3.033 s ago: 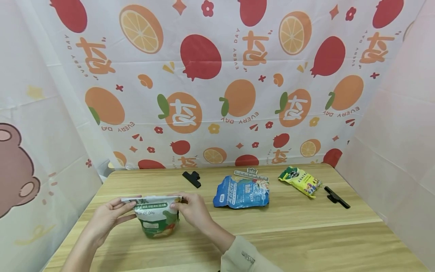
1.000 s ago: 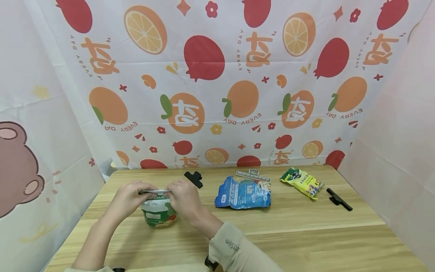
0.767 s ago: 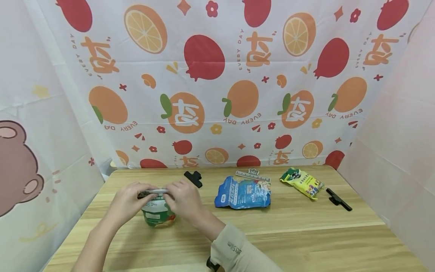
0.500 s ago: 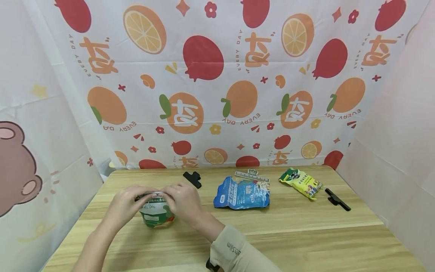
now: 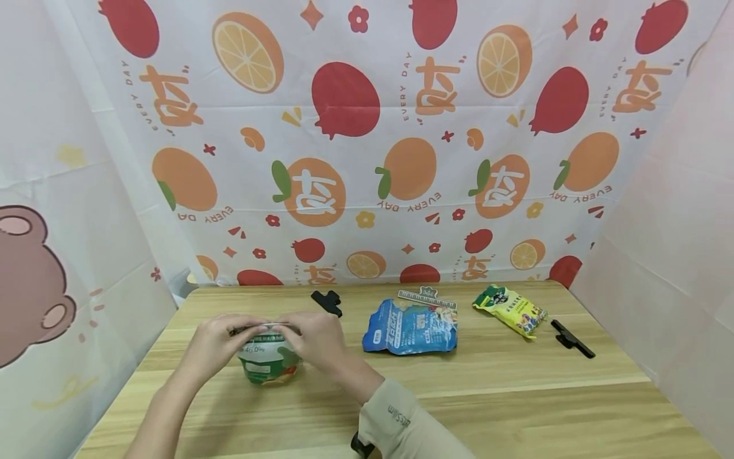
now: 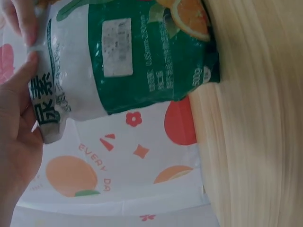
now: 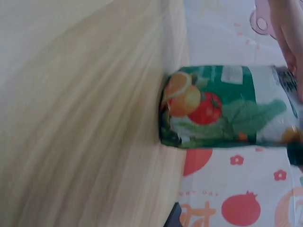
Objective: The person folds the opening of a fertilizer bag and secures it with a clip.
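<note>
1. L hand [image 5: 216,339] is pinching the top edge of a green-and-white bag [image 5: 265,364], lower left of the frame in the head view, w/ the thumb on the near side.
2. R hand [image 5: 318,339] is pinching the same edge a bit further right, thumb on the near side too, so both hands are holding the bag.
3. Bag is standing upright on the wood table [image 5: 487,408], bottom touching the wood in both wrist views. Front is showing "46.0%"; fruit & veg pics are showing in the R wrist view.
4. Black clip [image 5: 327,303] is lying just above R hand in the frame, approx mid-left.
5. Blue bag [image 5: 410,331] is lying a bit right of center, silver clip [image 5: 427,298] at its upper edge; can't tell if they're touching.
6. Yellow bag [image 5: 512,310] is lying further right, w/ a 2nd black clip [image 5: 573,339] near its lower right.
7. Fruit-print curtain [image 5: 378,89] is filling the upper frame; beige sleeve [image 5: 407,424] is covering part of the R arm, bottom center.
</note>
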Demonstrator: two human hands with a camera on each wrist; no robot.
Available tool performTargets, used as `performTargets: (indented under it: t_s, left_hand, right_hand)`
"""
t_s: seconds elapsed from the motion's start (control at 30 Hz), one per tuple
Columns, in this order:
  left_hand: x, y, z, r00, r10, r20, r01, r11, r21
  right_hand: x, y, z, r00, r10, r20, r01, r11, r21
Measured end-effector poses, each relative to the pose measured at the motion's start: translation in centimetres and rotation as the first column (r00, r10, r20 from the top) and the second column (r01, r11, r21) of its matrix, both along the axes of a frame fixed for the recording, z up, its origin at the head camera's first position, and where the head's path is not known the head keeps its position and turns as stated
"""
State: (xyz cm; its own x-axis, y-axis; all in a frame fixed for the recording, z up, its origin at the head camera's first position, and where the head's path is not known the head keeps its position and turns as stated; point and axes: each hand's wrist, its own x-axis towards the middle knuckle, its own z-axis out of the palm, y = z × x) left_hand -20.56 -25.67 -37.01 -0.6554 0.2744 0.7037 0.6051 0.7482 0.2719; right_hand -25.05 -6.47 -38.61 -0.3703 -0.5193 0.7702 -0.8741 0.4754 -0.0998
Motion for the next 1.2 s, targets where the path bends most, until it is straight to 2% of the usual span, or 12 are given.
performTargets:
  t_s: [0.13,0.2,0.37,0.53,0.6,0.7,0.8,0.87,0.93,1.03,1.1,1.2]
  left_hand:
    - [0.4,-0.5,0.3,0.996,-0.011,0.088,0.007,0.999,0.044]
    - [0.5,-0.8,0.4,0.995,-0.017,0.096,0.01,0.998,0.068]
    - [0.4,-1.3,0.2,0.999,-0.019,0.043,0.015,0.996,0.082]
    - [0.1,-1.3,-0.3,0.995,-0.026,-0.094,0.035,0.995,0.093]
    - [0.0,-1.3,-0.4,0.992,-0.04,-0.12,0.053,0.993,0.102]
    - [0.0,-1.5,-0.4,0.997,-0.046,-0.056,0.053,0.99,0.128]
    - [0.3,-2.0,-0.5,0.995,0.006,0.098,-0.023,0.985,0.171]
    - [0.6,-2.5,-0.6,0.978,0.043,0.204,-0.083,0.978,0.192]
    - [0.8,-3.0,-0.8,0.956,0.036,0.293,-0.106,0.968,0.229]
    - [0.8,-3.7,-1.0,0.92,-0.063,0.387,-0.071,0.943,0.324]
    - [0.6,-4.1,-1.1,0.892,-0.143,0.428,-0.045,0.915,0.401]
    - [0.5,-4.5,-1.5,0.86,-0.202,0.469,-0.062,0.87,0.489]
  right_hand:
    - [-0.5,1.0,0.0,0.984,0.142,0.109,-0.14,0.99,-0.031]
    - [-0.7,1.4,-0.2,0.971,0.182,0.155,-0.177,0.983,-0.045]
    - [-0.8,1.9,-0.7,0.959,0.211,0.187,-0.199,0.977,-0.08]
    - [-0.6,1.7,-0.8,0.964,0.215,0.156,-0.194,0.971,-0.142]
    - [-0.6,1.6,-0.8,0.964,0.223,0.146,-0.2,0.967,-0.156]
    - [-0.6,1.6,-0.7,0.966,0.216,0.144,-0.197,0.971,-0.134]
    - [-0.7,1.7,-0.8,0.956,0.22,0.194,-0.2,0.973,-0.117]
    - [-0.7,1.8,-1.0,0.945,0.22,0.242,-0.198,0.974,-0.115]
    - [-0.6,1.8,-1.1,0.93,0.214,0.298,-0.184,0.975,-0.126]
    - [-0.5,1.7,-1.2,0.917,0.182,0.356,-0.141,0.98,-0.137]
    - [-0.4,1.7,-1.1,0.901,0.175,0.398,-0.121,0.98,-0.157]
    - [-0.3,1.7,-1.0,0.867,0.189,0.462,-0.111,0.975,-0.191]
